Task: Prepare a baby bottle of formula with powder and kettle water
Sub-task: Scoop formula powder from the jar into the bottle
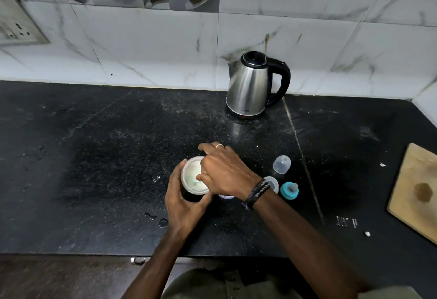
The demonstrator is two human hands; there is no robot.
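Note:
An open round container of white formula powder stands on the black counter. My left hand wraps around its near side. My right hand reaches into the container from the right and pinches a pale green scoop sunk in the powder. Behind my right wrist sits the open baby bottle, mostly hidden. A clear dome cap and a teal collar with its nipple lie to the bottle's right. The steel kettle with a black handle stands at the back by the wall.
A wooden cutting board lies at the right edge. Water drops and white specks dot the counter near the front. A wall socket is at the upper left. The counter's front edge runs above a drawer handle.

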